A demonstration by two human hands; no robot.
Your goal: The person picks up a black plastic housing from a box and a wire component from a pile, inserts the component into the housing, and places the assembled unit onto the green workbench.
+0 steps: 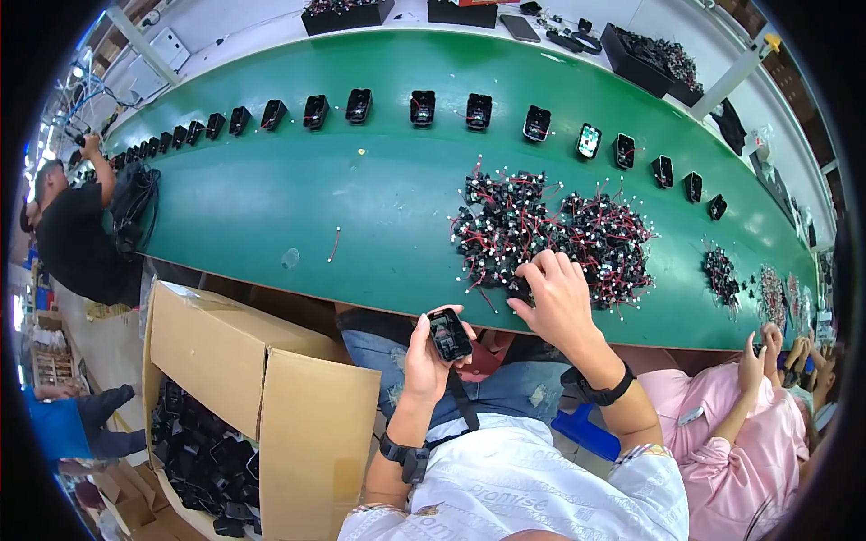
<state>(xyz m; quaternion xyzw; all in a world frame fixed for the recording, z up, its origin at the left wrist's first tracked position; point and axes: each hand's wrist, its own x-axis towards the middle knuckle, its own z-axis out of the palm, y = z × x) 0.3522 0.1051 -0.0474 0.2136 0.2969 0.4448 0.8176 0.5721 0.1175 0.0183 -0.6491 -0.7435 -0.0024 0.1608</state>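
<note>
My left hand (424, 365) holds a black rectangular plastic housing (450, 334) near the table's front edge, its hollow side facing up. My right hand (555, 296) is at the near side of a heap of small black parts with red wires and white connectors (505, 216). Its thumb and fingers bend around a dark spot at the heap's edge; what they grip there is too small to make out. A second part of the heap (618, 243) lies beyond that hand, to the right.
Black housings (422, 108) stand in a curved row along the green table (253, 207). One loose red wire (336, 243) lies left of the heap. A cardboard box (316, 433) of black housings (207, 469) stands at my left. Co-workers sit at right (722, 433) and far left (77, 225).
</note>
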